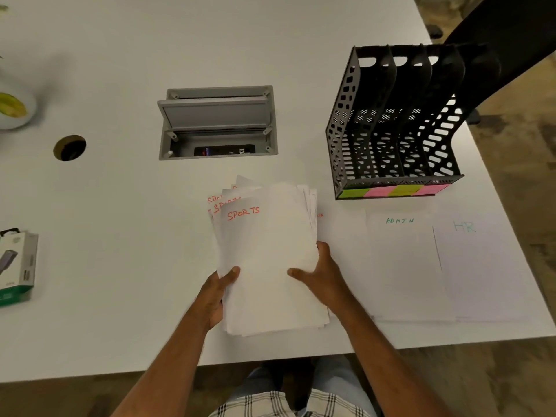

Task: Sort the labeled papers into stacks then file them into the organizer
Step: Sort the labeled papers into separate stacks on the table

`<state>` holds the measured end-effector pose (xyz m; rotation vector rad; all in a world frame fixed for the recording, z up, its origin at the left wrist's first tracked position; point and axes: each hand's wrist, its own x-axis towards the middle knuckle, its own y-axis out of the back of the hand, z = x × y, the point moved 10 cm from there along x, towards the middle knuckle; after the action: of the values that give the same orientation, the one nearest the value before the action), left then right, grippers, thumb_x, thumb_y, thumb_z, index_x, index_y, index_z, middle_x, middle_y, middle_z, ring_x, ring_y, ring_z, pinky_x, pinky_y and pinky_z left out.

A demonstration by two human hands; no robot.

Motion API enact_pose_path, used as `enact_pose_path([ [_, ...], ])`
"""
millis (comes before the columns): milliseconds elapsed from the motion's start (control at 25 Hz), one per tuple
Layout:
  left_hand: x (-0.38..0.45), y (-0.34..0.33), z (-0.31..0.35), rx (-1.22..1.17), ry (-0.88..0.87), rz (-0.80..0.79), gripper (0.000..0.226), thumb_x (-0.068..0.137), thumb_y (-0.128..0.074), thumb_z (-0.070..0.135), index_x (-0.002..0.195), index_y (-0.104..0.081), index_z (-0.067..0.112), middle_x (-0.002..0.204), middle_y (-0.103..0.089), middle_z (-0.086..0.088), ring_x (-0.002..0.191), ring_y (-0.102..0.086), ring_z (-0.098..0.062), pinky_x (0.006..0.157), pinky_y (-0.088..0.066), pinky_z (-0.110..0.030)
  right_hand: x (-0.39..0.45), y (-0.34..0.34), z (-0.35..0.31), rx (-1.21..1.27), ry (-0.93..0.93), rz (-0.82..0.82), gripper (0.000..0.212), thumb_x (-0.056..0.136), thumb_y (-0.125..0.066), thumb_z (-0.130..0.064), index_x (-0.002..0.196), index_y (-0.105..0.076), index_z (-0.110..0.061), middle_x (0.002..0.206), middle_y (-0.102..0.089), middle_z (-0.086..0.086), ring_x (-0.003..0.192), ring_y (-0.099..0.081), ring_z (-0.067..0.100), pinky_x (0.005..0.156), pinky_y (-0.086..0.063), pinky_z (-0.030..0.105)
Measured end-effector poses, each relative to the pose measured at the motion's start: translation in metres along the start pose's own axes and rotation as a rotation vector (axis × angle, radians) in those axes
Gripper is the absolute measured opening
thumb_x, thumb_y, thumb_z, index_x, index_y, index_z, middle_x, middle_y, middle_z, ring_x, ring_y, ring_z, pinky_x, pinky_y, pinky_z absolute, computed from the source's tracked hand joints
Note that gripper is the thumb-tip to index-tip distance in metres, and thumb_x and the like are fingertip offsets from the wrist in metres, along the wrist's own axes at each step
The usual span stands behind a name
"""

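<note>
A fanned stack of white papers [267,251] labeled SPORTS in red is held over the white table. My left hand [218,291] grips its lower left edge, and my right hand [319,273] grips its right side. Partly hidden under the stack lies a sheet with red lettering [340,236]. To the right lie a sheet labeled ADMIN [403,266] in green and a sheet labeled HR [481,266]. A black perforated organizer [391,124] with several slots stands at the back right, with green and pink sticky notes along its front lip.
A grey open cable box [216,123] is sunk into the table [120,236] behind the papers. A round cable hole [69,147] is at the left. A boxed product [16,266] lies at the left edge. A white bowl [15,109] sits far left.
</note>
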<state>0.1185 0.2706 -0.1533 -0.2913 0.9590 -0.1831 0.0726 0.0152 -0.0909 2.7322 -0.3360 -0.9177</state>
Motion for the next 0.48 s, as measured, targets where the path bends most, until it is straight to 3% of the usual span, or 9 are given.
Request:
enact_pose_path([
  [80,-0.002,0.005,-0.002,-0.010,0.005,0.004,0.047,0.091,-0.069,0.025,0.135,-0.060,0.012,0.126,-0.072,-0.017,0.114,-0.070,-0.034,0.086,-0.062,-0.047,0.000,0.004,-0.004,-0.070,0.045,0.146,0.056,0.081,-0.083,-0.029,0.117,-0.040,-0.026,0.102,-0.059,-0.016,0.088,-0.061,-0.001,0.072,-0.053,0.017],
  [240,-0.003,0.012,-0.007,-0.045,0.025,-0.016,0.047,0.092,-0.071,0.028,0.134,-0.062,0.010,0.128,-0.070,-0.019,0.116,-0.069,-0.036,0.083,-0.062,-0.047,-0.005,0.014,-0.001,-0.044,0.094,0.293,0.028,0.088,-0.075,-0.033,0.084,-0.048,-0.026,0.084,-0.063,-0.015,0.073,-0.062,-0.002,0.055,-0.047,0.008],
  [320,-0.003,0.014,-0.009,-0.057,0.025,0.000,0.048,0.090,-0.073,0.029,0.133,-0.063,0.010,0.126,-0.071,-0.018,0.114,-0.070,-0.034,0.079,-0.062,-0.045,-0.009,0.017,-0.001,-0.060,0.139,0.315,0.027,0.093,-0.069,-0.034,0.076,-0.049,-0.030,0.081,-0.065,-0.015,0.070,-0.062,-0.005,0.060,-0.047,0.009],
  [400,-0.001,0.015,-0.009,-0.075,0.015,0.013,0.048,0.089,-0.073,0.028,0.133,-0.063,0.010,0.125,-0.072,-0.017,0.112,-0.071,-0.033,0.077,-0.063,-0.043,-0.011,0.019,0.001,-0.082,0.150,0.323,0.016,0.098,-0.062,-0.038,0.087,-0.060,-0.026,0.094,-0.070,-0.012,0.080,-0.065,-0.003,0.071,-0.053,0.016],
  [480,-0.001,0.018,-0.009,-0.095,-0.003,0.029,0.047,0.090,-0.072,0.027,0.133,-0.062,0.011,0.126,-0.072,-0.017,0.111,-0.071,-0.033,0.078,-0.063,-0.044,-0.010,0.022,0.004,-0.113,0.150,0.336,0.023,0.101,-0.055,-0.042,0.093,-0.065,-0.023,0.093,-0.071,-0.012,0.080,-0.064,-0.001,0.075,-0.052,0.017],
])
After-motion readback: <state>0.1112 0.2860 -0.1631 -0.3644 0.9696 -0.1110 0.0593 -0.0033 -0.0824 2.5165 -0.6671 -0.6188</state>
